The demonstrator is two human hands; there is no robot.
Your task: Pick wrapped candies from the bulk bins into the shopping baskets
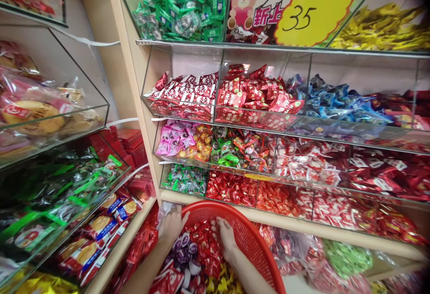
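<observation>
A red plastic basket (265, 244) stands low in front of me, filled with wrapped candies. Inside it are shiny red candies (205, 242), purple-wrapped candies (183, 249) and gold-wrapped candies (223, 280). My left hand (172, 226) is at the basket's far left rim, thumb spread from the fingers, beside a clear plastic bag (164, 211). Over the red candies at the right side is my right hand (224, 236), its fingers loosely curled and apart. Nothing shows in either hand.
Ahead rise shelves with glass-fronted bins of red candies (231, 186), green packets (188, 11) and blue packets (342, 101). A yellow price sign (312, 16) hangs above. Slanted bins with packaged biscuits (101, 226) flank me on the left. Bagged candies (346, 258) lie under the lowest shelf.
</observation>
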